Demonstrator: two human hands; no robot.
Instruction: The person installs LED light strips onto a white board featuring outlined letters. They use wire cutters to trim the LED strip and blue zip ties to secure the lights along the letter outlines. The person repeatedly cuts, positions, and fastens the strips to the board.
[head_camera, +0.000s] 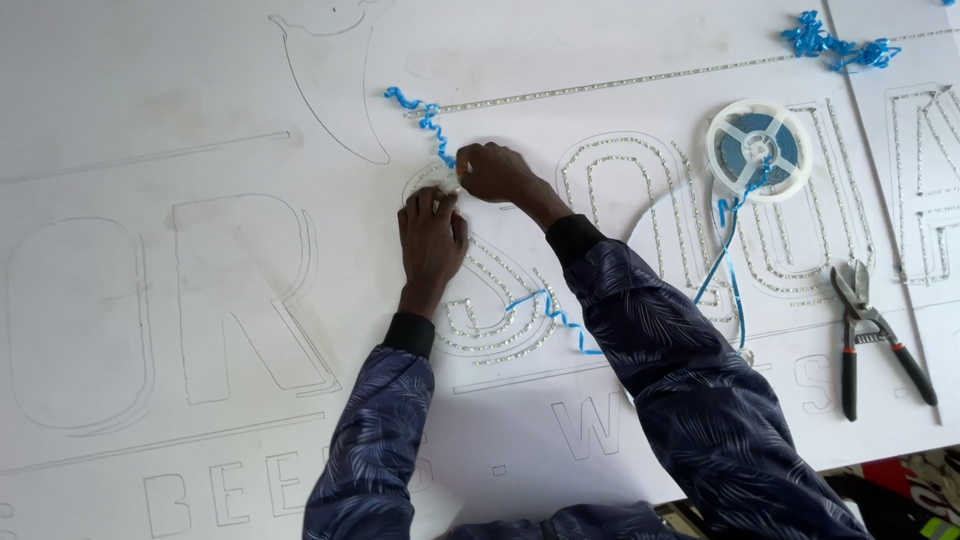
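Observation:
A large white board (200, 120) carries outlined letter shapes. My left hand (430, 238) presses flat on a strip of small lights (490, 340) that follows a curved letter outline. My right hand (497, 172) pinches the same strip just above, where a curly blue backing tape (430, 122) peels away from it. Both sleeves are dark blue with a leaf pattern.
A white reel (760, 148) of strip with blue tape trailing down lies to the right on lit letter outlines. Metal snips (865, 330) with dark handles rest at the right edge. A heap of blue tape (835, 45) sits at the top right.

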